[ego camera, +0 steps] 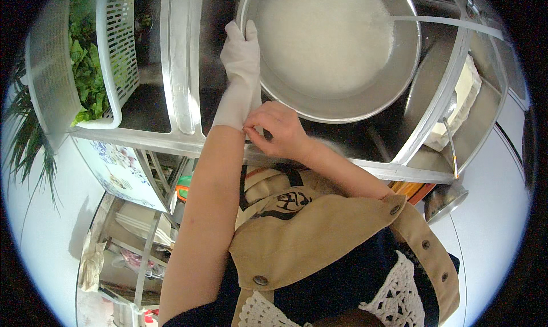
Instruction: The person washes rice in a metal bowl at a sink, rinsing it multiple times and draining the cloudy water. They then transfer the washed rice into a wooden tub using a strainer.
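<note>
My left hand (pixel 239 55) wears a white glove (pixel 234 102) that reaches past the wrist. Its fingers are apart beside the left rim of a large round metal basin (pixel 338 115); whether they touch the rim I cannot tell. With bare fingertips, my right hand (pixel 278 130) pinches the glove's cuff at the inner side of the left wrist. Cloudy whitish contents (pixel 321 40), looking like rice in water, fill much of the basin. A narrow pale strip (pixel 445 22) crosses the basin's right rim; I cannot tell whether it is running water or a spout.
A white slotted plastic basket (pixel 122 40) with leafy greens (pixel 90 78) stands at the left, long green leaves (pixel 32 126) beyond it. Metal sink dividers (pixel 182 70) flank the basin. At the right are a pale block in wrapping (pixel 460 100), a ladle handle (pixel 450 147) and a metal bowl (pixel 445 200).
</note>
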### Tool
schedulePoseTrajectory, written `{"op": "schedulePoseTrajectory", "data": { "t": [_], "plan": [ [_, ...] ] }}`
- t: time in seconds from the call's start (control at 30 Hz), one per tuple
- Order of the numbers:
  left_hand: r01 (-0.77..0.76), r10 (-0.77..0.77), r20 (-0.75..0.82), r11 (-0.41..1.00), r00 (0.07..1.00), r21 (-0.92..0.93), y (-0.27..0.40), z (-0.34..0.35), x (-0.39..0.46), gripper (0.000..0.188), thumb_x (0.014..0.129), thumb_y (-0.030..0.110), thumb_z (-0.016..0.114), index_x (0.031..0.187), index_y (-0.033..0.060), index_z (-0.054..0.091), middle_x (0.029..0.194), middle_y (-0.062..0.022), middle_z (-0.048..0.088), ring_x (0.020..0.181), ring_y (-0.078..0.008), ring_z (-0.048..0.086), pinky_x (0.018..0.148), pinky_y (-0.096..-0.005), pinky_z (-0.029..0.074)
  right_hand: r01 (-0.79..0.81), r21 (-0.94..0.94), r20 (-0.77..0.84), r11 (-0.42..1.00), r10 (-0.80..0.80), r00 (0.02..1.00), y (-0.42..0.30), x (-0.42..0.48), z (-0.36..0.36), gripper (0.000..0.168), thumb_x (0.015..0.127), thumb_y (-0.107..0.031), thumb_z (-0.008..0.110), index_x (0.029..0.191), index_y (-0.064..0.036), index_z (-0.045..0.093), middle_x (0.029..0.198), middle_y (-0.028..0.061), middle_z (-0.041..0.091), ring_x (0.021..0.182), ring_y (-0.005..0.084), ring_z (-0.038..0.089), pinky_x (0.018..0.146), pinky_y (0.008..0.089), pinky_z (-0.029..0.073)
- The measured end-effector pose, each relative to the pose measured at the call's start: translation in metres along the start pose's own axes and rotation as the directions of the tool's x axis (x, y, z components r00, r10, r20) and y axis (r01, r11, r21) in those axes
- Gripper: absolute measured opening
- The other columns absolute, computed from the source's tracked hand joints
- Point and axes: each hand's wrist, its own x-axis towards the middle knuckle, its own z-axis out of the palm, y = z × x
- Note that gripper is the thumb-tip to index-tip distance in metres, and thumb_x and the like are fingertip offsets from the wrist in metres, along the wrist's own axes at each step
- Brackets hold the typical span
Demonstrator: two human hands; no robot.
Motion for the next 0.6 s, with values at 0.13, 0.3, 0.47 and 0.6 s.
{"op": "schedulePoseTrajectory", "data": {
  "t": [0.13, 0.3, 0.47, 0.6],
  "plan": [
    [0.013, -0.012, 0.036, 0.999, 0.999, -0.029, 0.003, -0.001, 0.001, 0.048, 0.097, 0.051, 0.043, 0.120, 0.0090, 0.045, 0.098, -0.0249, 0.067, 0.090, -0.0440, 0.065, 0.078, -0.0517, 0.051, -0.051, -0.026, 0.187, 0.998, 0.055, 0.981, -0.023, -0.006, -0.018, 0.014, 0.076, -0.010, 0.071, 0.083, -0.009, 0.060, 0.083, 0.0087, 0.064, 0.078, 0.0296, 0.063, 0.071, 0.0394, 0.051],
    [0.076, -0.074, 0.088, 0.997, 0.993, -0.020, 0.005, -0.005, 0.000, 0.049, 0.097, 0.051, 0.044, 0.123, 0.0095, 0.045, 0.101, -0.0253, 0.066, 0.092, -0.0435, 0.065, 0.079, -0.0513, 0.051, -0.275, 0.070, -0.084, 0.959, 0.281, 0.956, -0.021, 0.028, -0.048, 0.009, 0.081, -0.013, 0.070, 0.083, -0.007, 0.063, 0.080, 0.0096, 0.065, 0.074, 0.0248, 0.065, 0.068, 0.0351, 0.052],
    [0.082, -0.083, 0.067, 0.997, 0.994, 0.009, 0.008, -0.009, -0.002, 0.050, 0.097, 0.051, 0.044, 0.126, 0.0102, 0.045, 0.103, -0.0253, 0.066, 0.093, -0.0434, 0.065, 0.082, -0.0516, 0.051, -0.117, -0.377, -0.267, 0.919, 0.013, 0.964, 0.059, 0.180, -0.106, 0.022, 0.084, -0.016, 0.065, 0.104, -0.005, 0.063, 0.111, 0.0124, 0.062, 0.094, 0.0319, 0.063, 0.081, 0.0450, 0.049],
    [0.108, -0.107, 0.107, 0.994, 0.988, -0.001, 0.029, -0.017, -0.006, 0.044, 0.098, 0.045, 0.043, 0.124, 0.0095, 0.046, 0.102, -0.0258, 0.066, 0.095, -0.0448, 0.063, 0.083, -0.0516, 0.050, 0.223, -0.910, 0.072, 0.350, -0.397, 0.915, 0.165, 0.222, -0.131, 0.026, 0.084, -0.015, 0.062, 0.107, -0.003, 0.063, 0.111, 0.0190, 0.066, 0.101, 0.0385, 0.064, 0.080, 0.0499, 0.051]
  ]
}}
